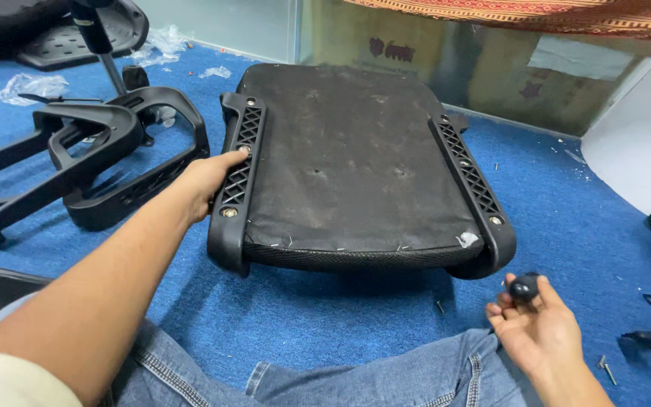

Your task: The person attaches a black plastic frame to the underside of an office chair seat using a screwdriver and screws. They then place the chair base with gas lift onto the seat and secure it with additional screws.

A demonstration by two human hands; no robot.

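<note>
An upturned black chair seat [348,166] lies on the blue carpet in front of me, its dusty fabric underside facing up. Black plastic lattice rails run along its left side [239,162] and right side [470,177], with bolts at their ends. My left hand [206,183] grips the left rail at mid length, thumb on top. My right hand [538,328] hovers near the seat's front right corner, palm up, with a small round black knob [524,286] pinched in its fingers.
Black chair armrest and frame parts [99,151] lie at the left, with crumpled clear plastic wrap [32,85] behind them. Loose screws [606,369] lie on the carpet at the right and one [440,307] near the seat front. Cardboard [476,64] stands behind.
</note>
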